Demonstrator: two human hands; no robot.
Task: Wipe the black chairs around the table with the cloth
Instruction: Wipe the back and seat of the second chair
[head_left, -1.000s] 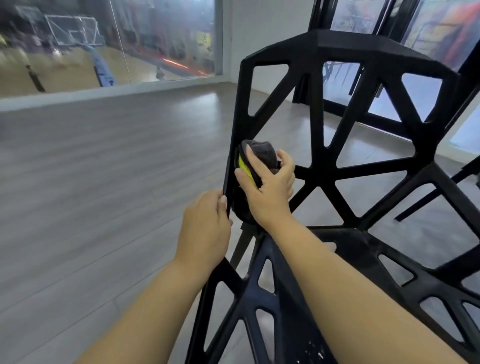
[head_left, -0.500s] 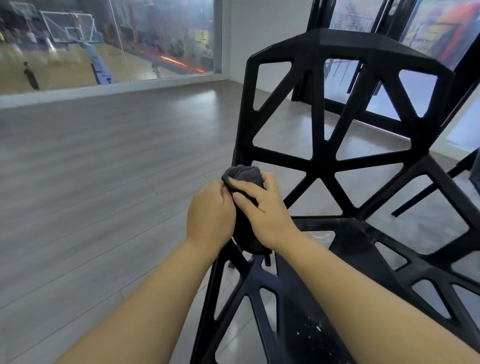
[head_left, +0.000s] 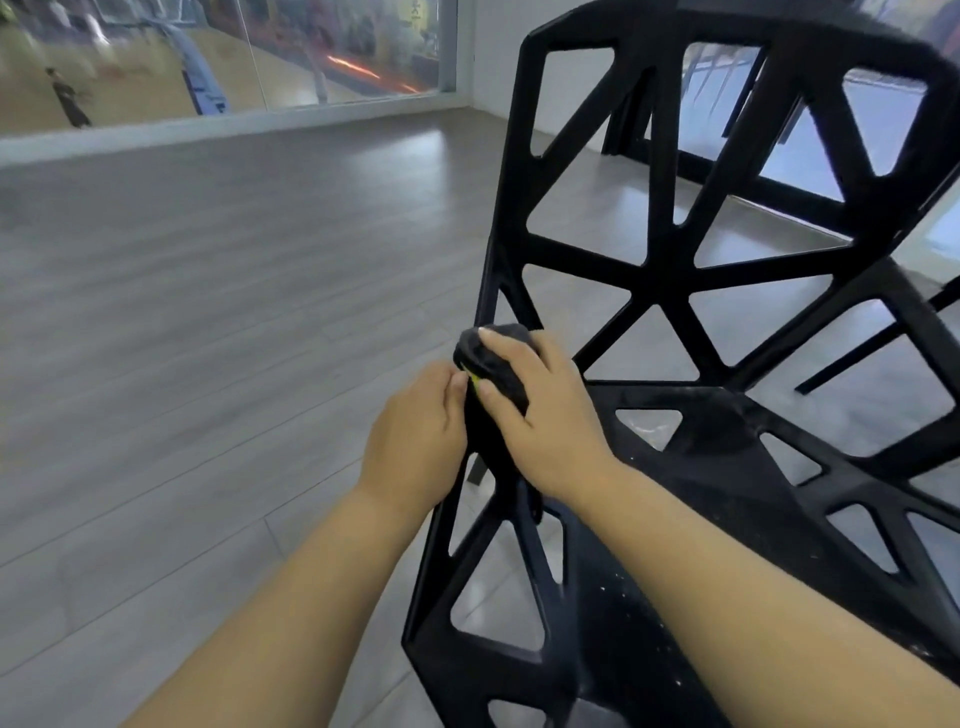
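Dark crumpled cloth (head_left: 496, 371): right fingers (head_left: 506, 344) grip, left fingers (head_left: 457, 388) pinch it against lattice chair (head_left: 670, 275).

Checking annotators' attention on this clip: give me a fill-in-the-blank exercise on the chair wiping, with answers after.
1. The right hand presses a dark ____ to the chair.
2. The chair is ____ in colour.
3. Most openings in its back are shaped like ____.
4. The specks on its seat are ____.
Answers: cloth; black; triangles; white.
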